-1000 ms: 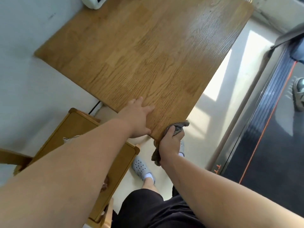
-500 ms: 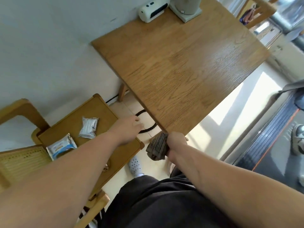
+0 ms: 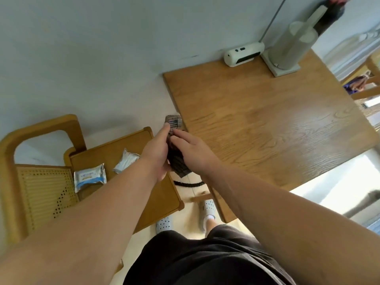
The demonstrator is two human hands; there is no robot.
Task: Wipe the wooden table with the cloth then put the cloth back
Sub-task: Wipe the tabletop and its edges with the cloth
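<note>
While our left hand (image 3: 155,154) grips the cloth (image 3: 175,161) and our right hand (image 3: 194,154) lays flat fingers (image 3: 182,139) on it, two packets (image 3: 89,178) lie in the rimmed seat (image 3: 98,154).

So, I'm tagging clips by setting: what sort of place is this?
Most likely a home dining corner: a wooden table against the wall, a cane-backed wooden chair beside it, what looks like a stick vacuum on its stand, and the person wears house slippers.
</note>
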